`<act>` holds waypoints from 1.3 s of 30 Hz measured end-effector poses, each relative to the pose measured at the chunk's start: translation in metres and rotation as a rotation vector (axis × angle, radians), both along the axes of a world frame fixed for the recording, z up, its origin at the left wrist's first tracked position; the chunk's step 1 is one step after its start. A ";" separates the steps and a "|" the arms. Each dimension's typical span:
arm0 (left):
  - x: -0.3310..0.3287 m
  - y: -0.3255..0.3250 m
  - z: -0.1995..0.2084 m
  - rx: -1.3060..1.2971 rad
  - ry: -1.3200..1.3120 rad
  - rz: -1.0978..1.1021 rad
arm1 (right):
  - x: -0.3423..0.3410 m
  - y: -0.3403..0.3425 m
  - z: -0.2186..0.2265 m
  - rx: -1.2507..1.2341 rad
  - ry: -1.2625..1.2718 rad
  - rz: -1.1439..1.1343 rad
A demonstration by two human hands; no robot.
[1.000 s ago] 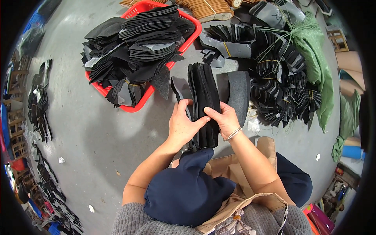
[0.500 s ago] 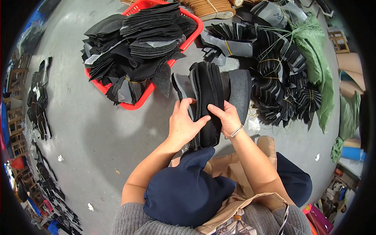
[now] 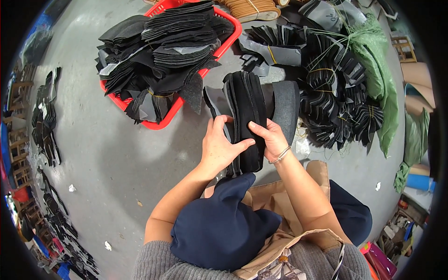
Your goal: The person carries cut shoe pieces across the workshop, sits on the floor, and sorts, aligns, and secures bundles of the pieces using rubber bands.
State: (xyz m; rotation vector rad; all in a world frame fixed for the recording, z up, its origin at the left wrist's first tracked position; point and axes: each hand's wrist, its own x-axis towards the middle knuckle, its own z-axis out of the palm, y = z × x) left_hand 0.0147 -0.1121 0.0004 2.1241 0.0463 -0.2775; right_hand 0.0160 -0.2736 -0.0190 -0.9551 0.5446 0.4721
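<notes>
Between my hands is a stack of long, curved fabric pieces [image 3: 247, 102], black and grey, standing on edge like a fanned sheaf. My left hand [image 3: 218, 144] grips its left side, fingers around the outer pieces and thumb pressed against the front. From the right, my right hand [image 3: 271, 141] clasps the stack with its thumb lying across the black pieces and its fingers behind them, out of sight. A wider grey piece [image 3: 285, 105] curves out on the right, beyond the right fingers.
A red plastic basket [image 3: 173, 114] heaped with black fabric pieces [image 3: 179, 23] stands at the far left. Rubber-banded bundles [image 3: 322, 86] lie to the right beside a green sack [image 3: 380, 88]. A brown spool [image 3: 252, 10] is behind. More dark pieces [image 3: 46, 116] line the left floor.
Almost nothing differs. My right thumb and my left thumb have shifted very slightly to the right on the stack; both hands keep their hold.
</notes>
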 end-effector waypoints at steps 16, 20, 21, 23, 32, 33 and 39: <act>0.001 0.003 -0.005 -0.016 0.016 0.001 | 0.000 0.000 -0.005 0.082 0.044 -0.013; 0.003 -0.009 -0.010 -0.068 -0.025 0.003 | -0.002 0.001 -0.007 0.024 0.012 -0.063; 0.002 -0.010 -0.027 -0.169 0.029 0.033 | -0.005 0.005 -0.013 0.038 0.007 -0.048; 0.006 -0.004 -0.056 -0.263 0.090 0.033 | -0.011 0.022 -0.008 -0.009 0.040 0.024; 0.047 -0.007 -0.078 -0.754 0.418 0.032 | -0.041 -0.024 -0.064 -0.709 -0.134 -0.343; 0.053 -0.008 -0.079 -0.858 0.436 -0.001 | -0.045 -0.044 -0.081 -0.951 -0.295 -0.480; 0.086 0.018 -0.153 -0.466 0.419 -0.083 | -0.047 -0.120 -0.123 -0.781 0.118 -0.290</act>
